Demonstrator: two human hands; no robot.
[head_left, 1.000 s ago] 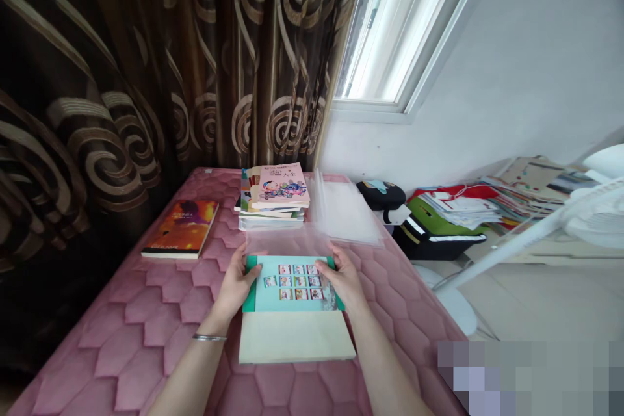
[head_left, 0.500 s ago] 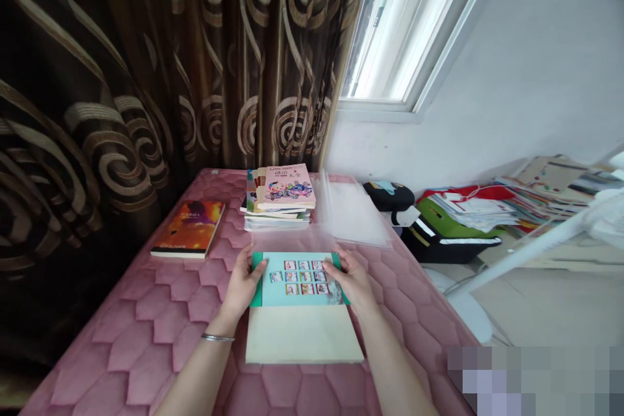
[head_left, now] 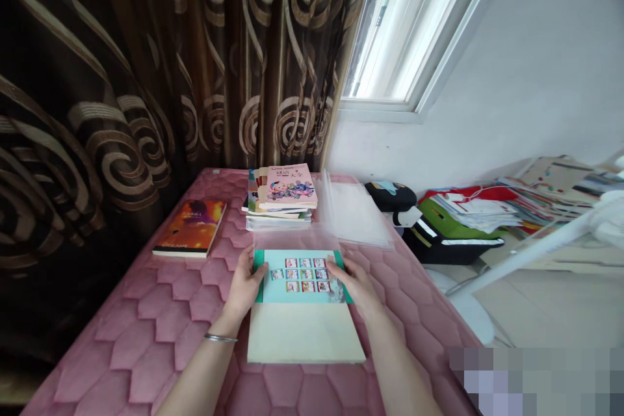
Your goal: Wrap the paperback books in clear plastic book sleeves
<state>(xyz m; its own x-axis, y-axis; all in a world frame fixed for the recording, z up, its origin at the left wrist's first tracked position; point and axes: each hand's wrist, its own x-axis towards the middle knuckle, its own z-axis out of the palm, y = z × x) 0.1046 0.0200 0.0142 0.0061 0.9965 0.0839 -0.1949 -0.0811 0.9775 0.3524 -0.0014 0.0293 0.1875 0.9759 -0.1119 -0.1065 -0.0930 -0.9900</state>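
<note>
Between the two hands: a teal book cover (head_left: pixel 299 276) with green side strips and a grid of tiny pictured covers. Left hand (head_left: pixel 247 281) grips its left edge, right hand (head_left: pixel 359 285) its right edge; thumbs lie on the printed face, other fingers mostly hidden at the sides and underneath. Neither hand is free. The paired hold probably keeps the panel level and stops either side from curling.

Just beyond the fingertips, a clear plastic sheet (head_left: pixel 295 237) juts out past the cover's far edge. Whether it wraps the cover or only lies under it, cannot tell. Nearer the body, between the forearms, a cream page block (head_left: pixel 306 333) lies flat on the pink quilted mattress (head_left: pixel 156 325), which likely bears the weight so the hands need only steady the edges. Silver bracelet (head_left: pixel 221 338) on the left wrist.

Straight ahead of the hands, a stack of books (head_left: pixel 288 190), pink one uppermost; apparently set there to leave working room. Beyond the right hand, more clear plastic sheets (head_left: pixel 358 214), seemingly kept within reach. Off to the left hand's far side, an orange-and-purple paperback (head_left: pixel 190 227) lies alone, well apart from the stack.
</note>
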